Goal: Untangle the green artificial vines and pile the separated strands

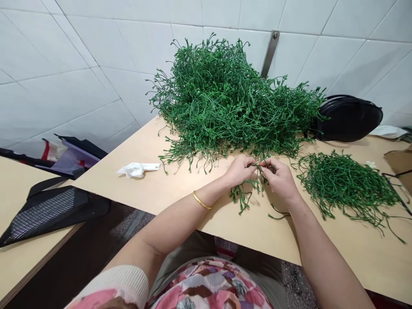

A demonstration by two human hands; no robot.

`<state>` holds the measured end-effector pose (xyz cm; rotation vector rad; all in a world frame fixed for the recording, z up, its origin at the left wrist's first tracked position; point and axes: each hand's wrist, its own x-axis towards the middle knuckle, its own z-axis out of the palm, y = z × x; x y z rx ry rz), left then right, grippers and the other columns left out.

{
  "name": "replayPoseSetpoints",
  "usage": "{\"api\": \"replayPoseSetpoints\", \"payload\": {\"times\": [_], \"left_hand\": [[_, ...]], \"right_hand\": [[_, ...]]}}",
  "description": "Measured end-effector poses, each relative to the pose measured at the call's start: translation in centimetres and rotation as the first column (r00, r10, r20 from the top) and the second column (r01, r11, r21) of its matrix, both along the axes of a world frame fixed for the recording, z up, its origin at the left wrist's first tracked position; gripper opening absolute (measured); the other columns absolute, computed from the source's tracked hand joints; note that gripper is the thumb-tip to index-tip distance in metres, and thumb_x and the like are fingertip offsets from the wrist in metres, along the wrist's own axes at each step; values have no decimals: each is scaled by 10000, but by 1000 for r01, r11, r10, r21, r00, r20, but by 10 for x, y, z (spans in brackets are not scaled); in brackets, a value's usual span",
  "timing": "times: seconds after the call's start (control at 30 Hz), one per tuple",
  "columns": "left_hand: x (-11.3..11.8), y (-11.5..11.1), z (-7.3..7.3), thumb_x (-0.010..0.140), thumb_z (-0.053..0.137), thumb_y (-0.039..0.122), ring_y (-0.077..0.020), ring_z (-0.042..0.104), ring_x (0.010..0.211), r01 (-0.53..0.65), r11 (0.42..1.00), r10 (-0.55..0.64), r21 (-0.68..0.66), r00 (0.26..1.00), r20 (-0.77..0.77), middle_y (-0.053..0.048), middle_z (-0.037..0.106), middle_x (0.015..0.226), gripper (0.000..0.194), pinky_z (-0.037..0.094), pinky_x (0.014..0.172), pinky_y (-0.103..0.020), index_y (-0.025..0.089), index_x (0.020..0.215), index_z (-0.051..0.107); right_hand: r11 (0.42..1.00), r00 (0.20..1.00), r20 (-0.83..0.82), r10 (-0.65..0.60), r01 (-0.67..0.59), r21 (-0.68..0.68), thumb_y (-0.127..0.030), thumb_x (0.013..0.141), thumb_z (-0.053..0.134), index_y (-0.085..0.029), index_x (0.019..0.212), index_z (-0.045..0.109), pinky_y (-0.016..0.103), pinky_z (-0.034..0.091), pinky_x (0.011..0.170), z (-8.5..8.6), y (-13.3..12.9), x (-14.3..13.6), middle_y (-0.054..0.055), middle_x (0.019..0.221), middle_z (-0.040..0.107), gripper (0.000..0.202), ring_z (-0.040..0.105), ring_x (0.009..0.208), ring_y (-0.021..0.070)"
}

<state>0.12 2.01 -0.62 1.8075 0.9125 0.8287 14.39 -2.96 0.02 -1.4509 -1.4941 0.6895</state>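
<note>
My left hand (240,171) and my right hand (277,177) meet just in front of a big heap of green plastic plant stems (219,98). Both hands are closed, thumb against fingers, on a thin green stem held between them. Below my left hand, a few short green sprigs (242,198) hang or lie on the table; I cannot tell which. One loose stem (279,213) lies under my right wrist. To the right is a smaller, flatter pile of green stems (347,186).
A black round bag (350,118) stands by the tiled wall at the back right of the table (180,189). Crumpled white tissue (137,169) lies at the left. A black mesh bag (48,210) is on the neighbouring table. A metal bracket (269,53) is fixed to the wall.
</note>
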Motion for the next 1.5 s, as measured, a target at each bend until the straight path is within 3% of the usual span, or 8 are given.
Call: {"api": "replayPoseSetpoints", "payload": {"times": [0.1, 0.27, 0.4, 0.67, 0.97, 1.2, 1.37, 1.5], "left_hand": [[0, -1, 2, 700, 497, 168, -59, 306, 502, 11, 999, -9, -52, 1000, 28, 57, 353, 502, 120, 213, 495, -212, 137, 585, 515], [1, -5, 9, 694, 476, 153, -55, 341, 494, 111, 976, -95, -185, 991, 93, 49, 458, 545, 182, 260, 499, -206, 104, 771, 633], [1, -4, 9, 696, 522, 192, -54, 362, 528, 113, 980, -90, -164, 986, 143, 39, 464, 570, 111, 273, 515, -204, 107, 685, 593], [-1, 1, 3, 657, 470, 163, -63, 294, 517, 46, 997, -44, -56, 999, 24, 48, 328, 524, 138, 209, 495, -225, 162, 537, 402], [-2, -2, 6, 685, 454, 212, -85, 304, 534, 31, 997, -21, 75, 992, -124, 38, 348, 521, 153, 188, 516, -251, 172, 547, 400], [-1, 0, 4, 667, 471, 229, -89, 333, 548, 20, 998, -10, 68, 991, -135, 31, 376, 541, 139, 213, 521, -251, 167, 552, 426], [-1, -4, 9, 707, 441, 227, -130, 419, 583, 1, 964, 98, 266, 929, -357, -10, 509, 592, 154, 262, 546, -266, 161, 644, 566], [-3, -6, 13, 730, 423, 213, -167, 506, 657, 43, 933, 137, 358, 876, -463, -53, 631, 712, 250, 315, 589, -279, 173, 786, 663]], "right_hand": [[999, 992, 118, 32, -35, 31, -262, 713, 520, -184, 787, 578, 255, 336, 520, -2, -1, 0, -7, 640, 542, 122, 434, 559, 122], [997, 991, 117, 66, -69, 20, -203, 666, 477, -197, 781, 542, 255, 337, 526, -4, 0, 2, -21, 622, 517, 132, 434, 557, 125], [997, 994, 88, 71, -72, 11, -194, 667, 462, -194, 797, 532, 258, 334, 537, -1, 0, 0, -19, 655, 501, 147, 414, 575, 123], [983, 981, -91, 170, -175, -56, -288, 723, 529, -194, 817, 529, 263, 362, 546, -5, 2, 0, -15, 676, 504, 133, 441, 595, 128], [999, 926, 378, 0, 13, -31, -240, 781, 465, -211, 917, 594, 301, 357, 618, -1, -3, -2, 38, 762, 634, 190, 529, 669, 183], [996, 863, 506, 16, -59, 68, -208, 808, 432, -199, 898, 651, 311, 385, 690, -3, -2, -1, 72, 865, 644, 237, 571, 795, 209], [995, 756, 652, -51, -19, 99, -178, 809, 403, -170, 892, 625, 301, 355, 651, -7, 0, -5, 103, 895, 630, 237, 555, 791, 216], [1000, 715, 699, 4, 12, -18, -219, 852, 372, -182, 959, 595, 288, 301, 603, -5, -2, -5, 85, 831, 656, 251, 544, 708, 204]]}}
